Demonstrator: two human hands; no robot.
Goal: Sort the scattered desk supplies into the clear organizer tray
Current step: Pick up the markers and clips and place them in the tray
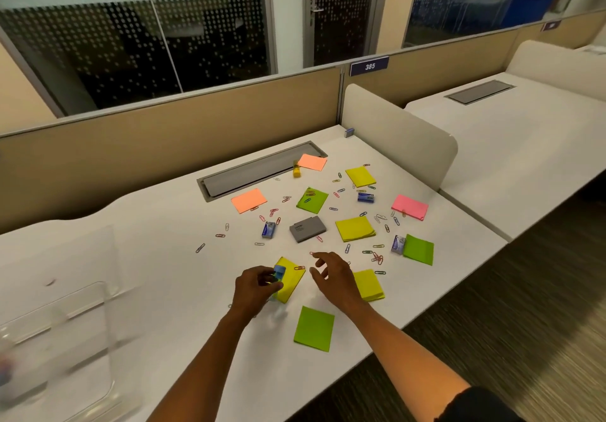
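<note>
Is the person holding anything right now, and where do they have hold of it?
The left hand grips a small light-blue item, seemingly by its lower part; what it is cannot be told. The right hand holds nothing, fingers loosely spread.

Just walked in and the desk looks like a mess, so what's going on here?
A person is tidying a white desk strewn with coloured sticky-note pads, small boxes and loose paper clips. Their left hand grips a small blue box over a yellow sticky-note pad; the right hand hovers open beside it, holding nothing. The clear plastic organizer tray sits at the near left, and most supplies are not yet in it.
</note>
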